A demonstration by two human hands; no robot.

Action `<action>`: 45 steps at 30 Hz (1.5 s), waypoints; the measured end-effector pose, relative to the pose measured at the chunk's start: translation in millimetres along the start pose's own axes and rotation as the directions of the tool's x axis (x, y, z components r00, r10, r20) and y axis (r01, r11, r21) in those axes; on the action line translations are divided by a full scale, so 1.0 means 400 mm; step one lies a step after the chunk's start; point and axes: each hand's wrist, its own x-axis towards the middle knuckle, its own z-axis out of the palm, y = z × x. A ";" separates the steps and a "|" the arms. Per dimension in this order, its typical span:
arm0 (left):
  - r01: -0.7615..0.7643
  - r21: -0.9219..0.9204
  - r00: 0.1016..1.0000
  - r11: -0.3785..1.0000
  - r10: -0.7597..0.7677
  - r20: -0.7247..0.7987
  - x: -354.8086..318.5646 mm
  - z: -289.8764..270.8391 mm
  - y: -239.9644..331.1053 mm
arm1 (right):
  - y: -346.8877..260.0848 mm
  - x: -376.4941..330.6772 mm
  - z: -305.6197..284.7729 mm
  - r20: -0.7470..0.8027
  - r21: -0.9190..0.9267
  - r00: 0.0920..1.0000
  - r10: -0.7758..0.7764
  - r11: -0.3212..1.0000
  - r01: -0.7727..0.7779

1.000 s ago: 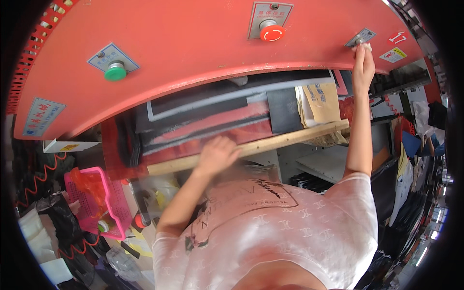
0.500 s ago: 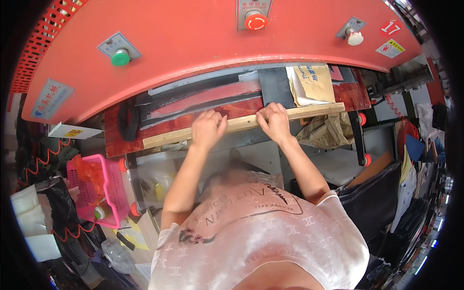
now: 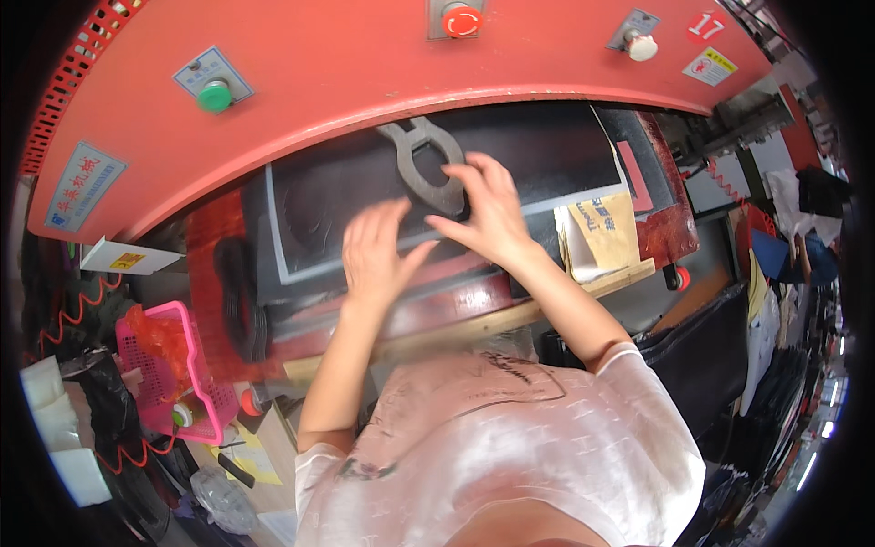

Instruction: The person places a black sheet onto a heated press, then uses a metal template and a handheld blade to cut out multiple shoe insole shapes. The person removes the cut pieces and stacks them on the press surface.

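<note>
A grey metal cutting die (image 3: 441, 195), shaped like a loop with a forked far end, lies on a black sheet (image 3: 314, 187) on the pulled-out red board (image 3: 670, 228). Beside the die's near right edge is my right hand (image 3: 492, 214), fingers and thumb spread. Its fingertips reach the die's edge; whether they touch it I cannot tell. My left hand (image 3: 374, 251) hovers over the near part of the sheet, left of the die, fingers apart and holding nothing. A pale wooden strip (image 3: 510, 321) runs along the board's near edge, below both hands.
The red machine front (image 3: 319, 55) overhangs the far side, with a green button (image 3: 214, 97) and a red button (image 3: 461, 20). A brown paper packet (image 3: 602, 237) lies at the board's right, thin black pieces (image 3: 239, 296) at its left. A pink basket (image 3: 202, 383) stands lower left.
Both hands have left the wooden strip and moved forward over the board. The board has come out toward me, bringing the black sheet and the cutting die into view.
</note>
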 end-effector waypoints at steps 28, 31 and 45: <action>-0.094 -0.262 0.980 0.960 0.135 0.143 -0.168 0.076 0.073 | 0.214 0.120 -0.235 -0.296 0.263 0.943 0.153 0.962 -0.073; -0.129 -0.250 0.953 0.959 0.190 0.236 -0.170 0.135 0.063 | 0.336 0.244 -0.366 -0.619 0.062 0.783 0.060 0.998 -0.027; -0.070 0.041 0.996 0.997 0.068 0.053 0.067 0.217 -0.064 | 0.299 -0.095 -0.013 0.181 -0.067 0.983 0.034 0.998 -0.022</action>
